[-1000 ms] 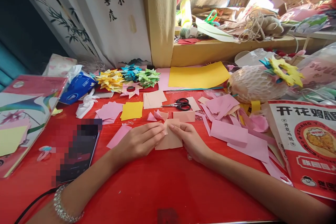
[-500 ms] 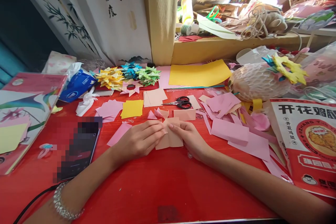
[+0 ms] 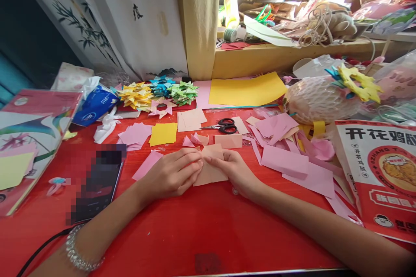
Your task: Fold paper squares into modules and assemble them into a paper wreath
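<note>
We saw a red table (image 3: 201, 229) covered with cut paper, and we went through it from largest to smallest. At about two o'clock from the hands lay a yellow sheet (image 3: 247, 90), flat against the back edge. At nine o'clock lay a dark phone (image 3: 97, 186), well apart from the hands. At one o'clock, past the fingertips, lay black-handled scissors (image 3: 224, 126).

Our left hand (image 3: 170, 173) and right hand (image 3: 235, 172) met at the table's middle, fingertips almost touching. Between them lay the peach paper square (image 3: 211, 172), flat on the table, its far edge reaching toward twelve o'clock. The left hand pressed down on the paper's nine o'clock edge with curled fingers; the right hand pinched its three o'clock side, fingers bent onto the top near the far corner. Both hands were closed on the paper rather than spread. A small yellow square (image 3: 163, 134) lay at eleven o'clock, clear of the hands.
</note>
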Action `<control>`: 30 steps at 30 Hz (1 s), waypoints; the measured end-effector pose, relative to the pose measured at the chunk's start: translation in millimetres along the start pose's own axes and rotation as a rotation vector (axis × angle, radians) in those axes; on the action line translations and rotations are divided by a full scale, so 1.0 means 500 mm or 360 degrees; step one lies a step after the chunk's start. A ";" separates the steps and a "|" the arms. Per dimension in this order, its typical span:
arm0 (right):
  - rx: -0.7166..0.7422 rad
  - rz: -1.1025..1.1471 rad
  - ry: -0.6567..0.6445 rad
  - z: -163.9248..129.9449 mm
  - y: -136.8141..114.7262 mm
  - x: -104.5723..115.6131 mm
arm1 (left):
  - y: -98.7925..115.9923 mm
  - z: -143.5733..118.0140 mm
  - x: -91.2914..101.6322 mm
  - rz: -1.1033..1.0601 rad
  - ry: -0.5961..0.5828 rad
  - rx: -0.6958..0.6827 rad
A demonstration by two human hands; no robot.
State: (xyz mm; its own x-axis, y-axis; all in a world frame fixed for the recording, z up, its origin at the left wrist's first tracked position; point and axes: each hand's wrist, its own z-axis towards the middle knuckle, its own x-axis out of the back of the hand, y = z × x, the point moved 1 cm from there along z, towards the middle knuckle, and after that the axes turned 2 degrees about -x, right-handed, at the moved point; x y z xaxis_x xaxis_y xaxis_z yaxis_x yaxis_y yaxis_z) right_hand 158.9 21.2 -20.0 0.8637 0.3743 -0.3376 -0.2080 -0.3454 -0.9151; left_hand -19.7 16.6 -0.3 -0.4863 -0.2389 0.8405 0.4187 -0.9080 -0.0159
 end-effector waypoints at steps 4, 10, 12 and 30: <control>-0.0012 -0.0119 0.0026 -0.001 0.005 0.002 | 0.005 0.007 0.000 -0.0193 0.0162 0.0539; 0.0036 -0.0354 0.0005 -0.002 0.006 0.003 | 0.011 0.025 -0.001 -0.0720 0.0023 0.1377; 0.0080 -0.0455 0.0013 -0.002 0.007 0.005 | 0.014 0.028 -0.002 -0.0852 0.0023 0.1464; 0.0061 -0.0420 0.0118 -0.003 0.004 0.002 | 0.025 0.028 -0.007 -0.1134 0.0013 0.1705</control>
State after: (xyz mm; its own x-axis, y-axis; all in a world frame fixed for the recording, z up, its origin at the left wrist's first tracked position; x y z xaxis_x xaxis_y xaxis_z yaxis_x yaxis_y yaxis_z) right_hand 160.2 19.5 -22.0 0.9211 0.3828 -0.0708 0.0126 -0.2111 -0.9774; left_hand -1.9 10.9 4.1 -0.8589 0.1769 0.4806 0.4683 -0.1086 0.8769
